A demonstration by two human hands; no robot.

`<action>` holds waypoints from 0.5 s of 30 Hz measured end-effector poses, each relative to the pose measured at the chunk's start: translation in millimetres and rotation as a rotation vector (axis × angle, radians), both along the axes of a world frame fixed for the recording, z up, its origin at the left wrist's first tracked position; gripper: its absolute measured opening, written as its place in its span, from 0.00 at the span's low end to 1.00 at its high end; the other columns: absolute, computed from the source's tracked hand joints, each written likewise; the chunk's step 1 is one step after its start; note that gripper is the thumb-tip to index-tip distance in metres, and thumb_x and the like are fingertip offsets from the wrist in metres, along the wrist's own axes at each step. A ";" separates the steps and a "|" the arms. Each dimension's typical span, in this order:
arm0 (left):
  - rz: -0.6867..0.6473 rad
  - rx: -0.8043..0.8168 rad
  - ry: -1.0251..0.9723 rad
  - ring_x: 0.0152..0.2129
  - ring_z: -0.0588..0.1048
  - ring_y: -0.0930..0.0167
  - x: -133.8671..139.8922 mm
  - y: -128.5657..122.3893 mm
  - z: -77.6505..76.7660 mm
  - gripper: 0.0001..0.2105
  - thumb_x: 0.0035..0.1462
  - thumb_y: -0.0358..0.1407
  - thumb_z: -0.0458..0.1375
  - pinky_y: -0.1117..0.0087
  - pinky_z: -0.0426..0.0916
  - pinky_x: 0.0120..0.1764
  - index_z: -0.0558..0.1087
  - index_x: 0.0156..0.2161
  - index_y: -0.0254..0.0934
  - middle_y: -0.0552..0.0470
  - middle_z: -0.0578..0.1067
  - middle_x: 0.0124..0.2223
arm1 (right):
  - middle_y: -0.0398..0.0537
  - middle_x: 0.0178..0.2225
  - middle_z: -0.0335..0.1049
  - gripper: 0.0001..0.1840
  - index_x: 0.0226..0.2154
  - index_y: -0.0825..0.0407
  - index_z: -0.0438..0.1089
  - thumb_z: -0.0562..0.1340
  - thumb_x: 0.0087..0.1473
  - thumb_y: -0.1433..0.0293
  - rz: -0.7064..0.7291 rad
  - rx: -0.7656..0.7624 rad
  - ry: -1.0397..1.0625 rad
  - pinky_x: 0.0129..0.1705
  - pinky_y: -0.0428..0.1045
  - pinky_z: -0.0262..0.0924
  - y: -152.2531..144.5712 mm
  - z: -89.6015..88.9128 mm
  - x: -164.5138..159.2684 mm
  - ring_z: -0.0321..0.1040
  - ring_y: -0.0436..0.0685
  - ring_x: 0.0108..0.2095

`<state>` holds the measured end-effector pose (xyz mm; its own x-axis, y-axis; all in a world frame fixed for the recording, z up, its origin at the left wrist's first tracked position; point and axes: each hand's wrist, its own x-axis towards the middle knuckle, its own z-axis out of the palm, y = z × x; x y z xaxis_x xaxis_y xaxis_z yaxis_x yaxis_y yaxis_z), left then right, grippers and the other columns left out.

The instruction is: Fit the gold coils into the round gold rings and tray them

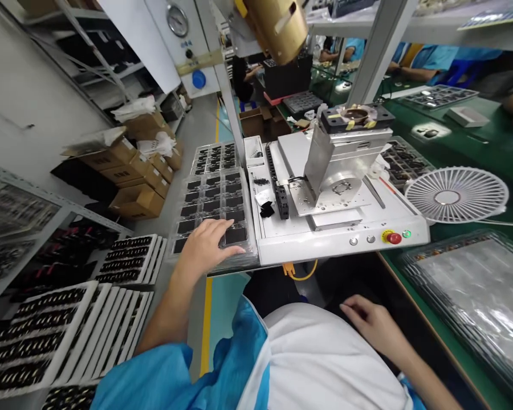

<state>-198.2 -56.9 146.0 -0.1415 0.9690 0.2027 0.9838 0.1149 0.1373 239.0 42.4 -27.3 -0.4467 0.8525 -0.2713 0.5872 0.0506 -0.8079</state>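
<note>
My left hand (pixel 208 240) is over the near part of a clear plastic tray (pixel 200 212), fingers stretched forward and thumb out to the side. Flat black square parts (pixel 236 234) sit in the tray's pockets, one beside my fingertips; whether I touch it I cannot tell. My right hand (pixel 370 320) hovers by my lap below the machine's front edge, its fingers curled in with nothing visible in them. Ahead stands a white machine base (pixel 308 249) carrying a metal bracket (pixel 337 162) with a dark round-holed fixture (pixel 357 118) on top.
A red stop button (pixel 394 238) and other buttons line the machine's front. A brass-coloured cylinder (pixel 284 31) hangs overhead. On the right are a white fan (pixel 453 195) and stacked clear trays (pixel 474 290). Cardboard boxes (pixel 139 199) and racked trays (pixel 72 336) stand left. Other people sit beyond.
</note>
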 end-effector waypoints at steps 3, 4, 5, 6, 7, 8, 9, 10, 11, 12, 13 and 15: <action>0.019 0.015 -0.017 0.57 0.75 0.52 -4.5 -2.0 22.6 0.41 0.56 0.68 0.54 0.51 0.74 0.57 0.73 0.63 0.41 0.40 0.79 0.58 | 0.45 0.22 0.69 0.26 0.23 0.50 0.70 0.60 0.53 0.44 0.020 -0.181 0.071 0.28 0.48 0.60 -5.7 -37.4 -24.6 0.65 0.56 0.25; 0.038 0.029 -0.023 0.56 0.75 0.53 -7.9 -2.1 34.7 0.41 0.55 0.69 0.55 0.52 0.73 0.57 0.73 0.63 0.43 0.42 0.78 0.59 | 0.45 0.22 0.68 0.27 0.22 0.50 0.69 0.60 0.52 0.44 -0.024 -0.196 0.065 0.27 0.47 0.60 -8.3 -47.4 -21.3 0.65 0.55 0.25; 0.063 0.046 -0.026 0.56 0.75 0.53 -13.3 -0.5 48.2 0.41 0.54 0.69 0.56 0.52 0.72 0.58 0.73 0.63 0.44 0.43 0.77 0.60 | 0.45 0.22 0.67 0.27 0.22 0.50 0.68 0.61 0.51 0.43 -0.067 -0.200 0.050 0.27 0.47 0.60 -10.9 -55.8 -13.7 0.65 0.55 0.26; 0.090 0.060 -0.021 0.56 0.75 0.54 -20.9 3.7 62.2 0.41 0.54 0.69 0.56 0.52 0.71 0.59 0.73 0.64 0.46 0.44 0.77 0.60 | 0.45 0.21 0.67 0.27 0.21 0.50 0.68 0.61 0.50 0.43 -0.106 -0.201 0.034 0.27 0.47 0.60 -13.6 -63.0 -3.5 0.65 0.56 0.25; 0.120 0.068 -0.007 0.56 0.75 0.54 -30.9 11.3 75.8 0.40 0.53 0.69 0.57 0.52 0.70 0.60 0.74 0.63 0.46 0.45 0.77 0.60 | 0.45 0.22 0.68 0.27 0.21 0.50 0.69 0.62 0.49 0.43 -0.136 -0.207 0.026 0.27 0.47 0.60 -16.1 -69.1 7.6 0.65 0.56 0.26; 0.153 0.061 0.017 0.57 0.75 0.54 -43.3 22.7 87.7 0.40 0.53 0.69 0.58 0.51 0.69 0.61 0.74 0.63 0.47 0.46 0.76 0.61 | 0.46 0.22 0.69 0.26 0.22 0.50 0.70 0.63 0.48 0.43 -0.160 -0.222 0.030 0.27 0.47 0.61 -18.3 -74.4 18.0 0.67 0.57 0.26; 0.183 0.025 0.044 0.57 0.75 0.53 -57.5 38.1 97.2 0.39 0.53 0.68 0.59 0.51 0.68 0.61 0.75 0.62 0.48 0.46 0.76 0.61 | 0.47 0.22 0.70 0.26 0.22 0.50 0.72 0.63 0.47 0.44 -0.180 -0.239 0.042 0.28 0.48 0.63 -20.1 -79.2 26.8 0.68 0.58 0.27; 0.210 -0.020 0.069 0.58 0.74 0.52 -73.2 57.0 103.4 0.38 0.53 0.68 0.60 0.50 0.68 0.61 0.75 0.62 0.47 0.46 0.76 0.61 | 0.48 0.23 0.72 0.26 0.23 0.50 0.73 0.64 0.47 0.44 -0.200 -0.253 0.057 0.28 0.48 0.64 -21.2 -83.6 33.2 0.69 0.59 0.27; 0.235 -0.049 0.090 0.59 0.73 0.50 -89.3 78.6 106.1 0.38 0.53 0.66 0.61 0.50 0.66 0.62 0.76 0.61 0.46 0.45 0.75 0.62 | 0.49 0.24 0.73 0.25 0.24 0.50 0.74 0.64 0.46 0.44 -0.219 -0.262 0.071 0.29 0.48 0.65 -21.7 -87.7 37.1 0.70 0.60 0.28; 0.255 -0.078 0.098 0.61 0.71 0.49 -105.0 101.7 105.1 0.37 0.55 0.65 0.61 0.50 0.65 0.63 0.75 0.62 0.43 0.43 0.74 0.63 | 0.49 0.25 0.74 0.25 0.24 0.50 0.75 0.64 0.46 0.45 -0.235 -0.264 0.081 0.30 0.48 0.66 -21.4 -91.5 38.6 0.71 0.61 0.29; 0.277 -0.104 0.091 0.63 0.69 0.48 -119.4 125.1 100.9 0.37 0.55 0.62 0.62 0.51 0.62 0.65 0.75 0.62 0.40 0.41 0.73 0.65 | 0.48 0.25 0.74 0.24 0.24 0.50 0.76 0.65 0.46 0.45 -0.248 -0.262 0.086 0.30 0.48 0.66 -20.5 -95.0 38.3 0.71 0.60 0.29; 0.323 -0.164 0.010 0.67 0.63 0.48 -141.4 168.3 85.0 0.38 0.54 0.59 0.65 0.52 0.57 0.68 0.73 0.64 0.37 0.39 0.69 0.68 | 0.47 0.23 0.71 0.23 0.23 0.49 0.74 0.65 0.45 0.46 -0.267 -0.249 0.087 0.28 0.48 0.65 -17.8 -100.8 34.5 0.69 0.59 0.26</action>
<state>-339.6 111.4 231.0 -0.4441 0.8945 0.0510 0.8946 0.4395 0.0814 273.5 24.6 -128.1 -0.2484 0.8548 -0.4556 0.4816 -0.2991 -0.8238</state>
